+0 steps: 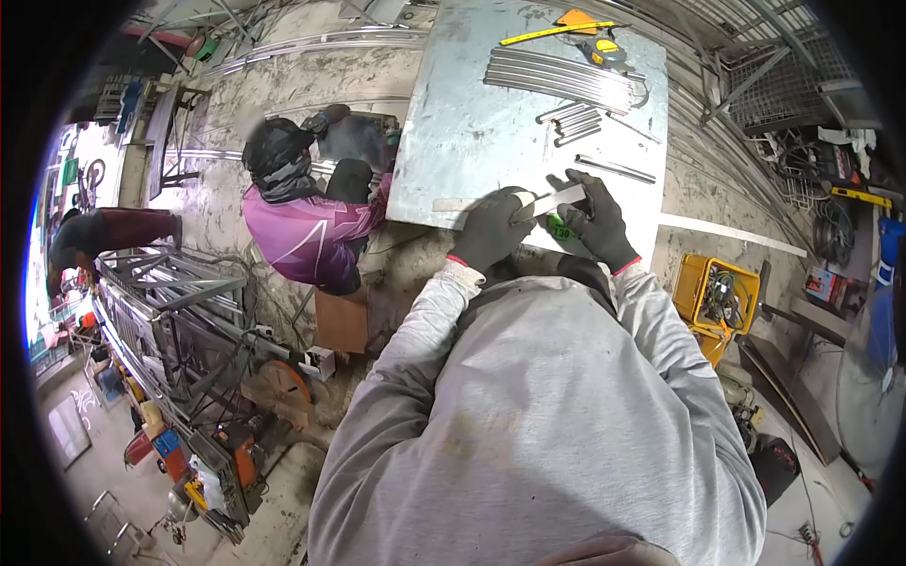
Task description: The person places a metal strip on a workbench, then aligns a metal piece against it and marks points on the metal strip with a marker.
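Head view: your left hand (494,229) has its gloved fingers curled, thumb and fingers closed on the near end of a short, flat, pale piece (559,200). Your right hand (604,226) grips the other end, fingers partly spread. The piece spans the gap between your fingertips, over the near edge of the table (444,123). Holding it at both ends likely steadies it and leaves the middle face exposed to your view.

Green item (561,228) with a number on it sits just under the piece, by your right fingers; can't tell if they touch it. Flat strip (455,205) lies left of your left fingers. Past your right fingertips: a loose pair of tubes (615,170), then short tubes (574,123), then long ones (562,80) side by side, probably grouped by length. Tape measure (604,52) is farthest out, beyond the long ones, its blade extended. Co-worker (302,226) is left of your hands, well apart.
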A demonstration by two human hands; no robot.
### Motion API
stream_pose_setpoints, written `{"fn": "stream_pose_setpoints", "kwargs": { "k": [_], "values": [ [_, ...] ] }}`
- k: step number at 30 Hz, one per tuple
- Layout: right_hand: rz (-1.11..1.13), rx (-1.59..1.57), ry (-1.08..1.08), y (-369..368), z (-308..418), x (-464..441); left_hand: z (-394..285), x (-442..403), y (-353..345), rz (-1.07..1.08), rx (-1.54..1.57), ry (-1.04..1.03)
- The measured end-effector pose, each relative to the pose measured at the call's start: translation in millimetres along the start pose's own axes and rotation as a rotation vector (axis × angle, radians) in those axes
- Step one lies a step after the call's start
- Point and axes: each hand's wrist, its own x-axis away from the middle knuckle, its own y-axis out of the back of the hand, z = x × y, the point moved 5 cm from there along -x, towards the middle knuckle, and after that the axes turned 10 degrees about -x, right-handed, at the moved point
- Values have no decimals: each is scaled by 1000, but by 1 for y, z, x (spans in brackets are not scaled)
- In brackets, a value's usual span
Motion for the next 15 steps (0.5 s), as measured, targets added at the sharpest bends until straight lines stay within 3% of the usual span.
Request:
{"fn": "stream_pose_setpoints", "kwargs": {
  "k": [3, 9, 12, 15],
  "values": [
    [-30, 127, 176, -3, -12, 0, 16, 5, 2, 67, -8, -13],
    [-44, 310, 237, -3, 13, 6, 64, 29, 35, -106, -306, -143],
    [-18, 449, 521, -10, 8, 4, 47, 34, 58, -203, -260, -332],
    [120, 409, 459, -22, 19, 4, 38, 30, 59, -42, -343, -245]
  ]
}}
